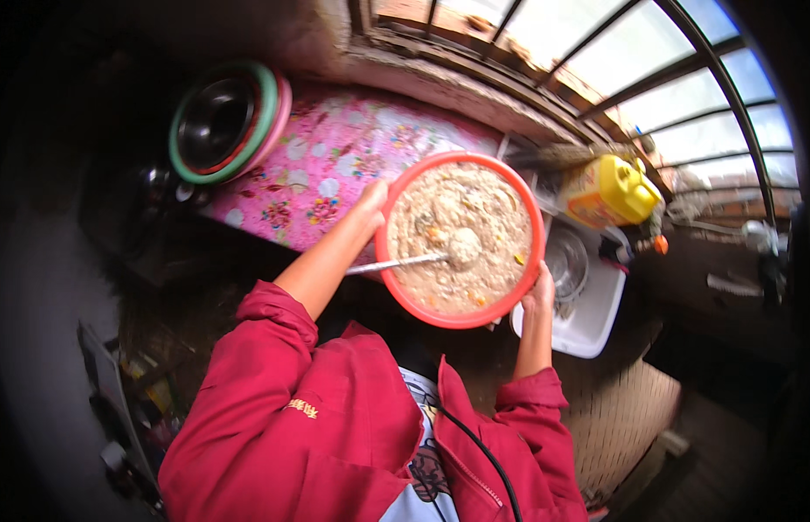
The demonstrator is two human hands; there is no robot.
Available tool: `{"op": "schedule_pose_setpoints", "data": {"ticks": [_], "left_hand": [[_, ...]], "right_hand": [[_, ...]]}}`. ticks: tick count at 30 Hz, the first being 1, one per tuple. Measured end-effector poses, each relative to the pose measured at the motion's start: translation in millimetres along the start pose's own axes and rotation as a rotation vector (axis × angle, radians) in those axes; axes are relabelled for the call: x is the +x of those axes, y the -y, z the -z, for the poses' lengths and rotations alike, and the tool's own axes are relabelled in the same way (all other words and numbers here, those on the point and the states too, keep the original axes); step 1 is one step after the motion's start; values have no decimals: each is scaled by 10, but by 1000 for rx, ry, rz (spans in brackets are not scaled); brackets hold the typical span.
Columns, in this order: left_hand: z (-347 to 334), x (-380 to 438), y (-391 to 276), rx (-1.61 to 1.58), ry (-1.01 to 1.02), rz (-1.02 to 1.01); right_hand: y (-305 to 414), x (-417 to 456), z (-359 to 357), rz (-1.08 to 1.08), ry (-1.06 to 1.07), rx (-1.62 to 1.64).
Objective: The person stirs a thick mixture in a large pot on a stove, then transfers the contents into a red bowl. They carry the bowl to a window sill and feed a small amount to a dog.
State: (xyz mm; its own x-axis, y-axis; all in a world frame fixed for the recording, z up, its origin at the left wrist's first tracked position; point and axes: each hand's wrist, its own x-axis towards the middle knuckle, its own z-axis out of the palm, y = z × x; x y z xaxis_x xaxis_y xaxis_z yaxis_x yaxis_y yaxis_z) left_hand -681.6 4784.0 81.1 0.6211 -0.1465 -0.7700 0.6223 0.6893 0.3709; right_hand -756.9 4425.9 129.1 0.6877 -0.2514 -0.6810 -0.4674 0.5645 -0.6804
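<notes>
A round red plastic basin (538, 225) is held up in front of my chest, between both hands. My left hand (375, 203) grips its rim on the left, and my right hand (539, 291) grips the lower right side. Inside is a thick, pale, lumpy food mixture (457, 189) with orange and yellowish-green bits. A metal ladle (411, 261) rests in it, its bowl heaped with the mixture and its handle sticking out over the left rim. Most of my fingers are hidden under or behind the basin.
Behind the basin is a table with a pink floral cloth (339, 156), bearing stacked basins (274, 98) at left. To the right are a yellow plastic jug (607, 189) and a white tub (594, 326) containing a clear bowl (567, 261). A barred window (574, 59) lies beyond.
</notes>
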Motion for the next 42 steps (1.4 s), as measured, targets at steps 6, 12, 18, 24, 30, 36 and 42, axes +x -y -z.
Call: {"op": "schedule_pose_setpoints", "data": {"ticks": [6, 12, 18, 24, 30, 36, 42], "left_hand": [[615, -568, -108, -102, -109, -22], [1198, -1164, -671, -215, -204, -106], [1956, -889, -1047, -286, -146, -134], [1968, -811, -1435, -283, -135, -136], [1992, -565, -1532, -348, -168, -159], [2064, -488, -1475, -390, -112, -168], [2182, -715, -1288, -271, -165, -147]], "right_hand": [[-5, -133, -716, -11, 99, -112], [-433, 154, -1762, -77, 165, -293], [-787, 404, -2734, -139, 190, -391], [-798, 956, -3320, -53, 229, -549], [-696, 1271, -3735, 40, 214, -610], [-474, 819, -3831, 74, 253, -569], [-802, 3, -3385, 685, 326, -958]]}}
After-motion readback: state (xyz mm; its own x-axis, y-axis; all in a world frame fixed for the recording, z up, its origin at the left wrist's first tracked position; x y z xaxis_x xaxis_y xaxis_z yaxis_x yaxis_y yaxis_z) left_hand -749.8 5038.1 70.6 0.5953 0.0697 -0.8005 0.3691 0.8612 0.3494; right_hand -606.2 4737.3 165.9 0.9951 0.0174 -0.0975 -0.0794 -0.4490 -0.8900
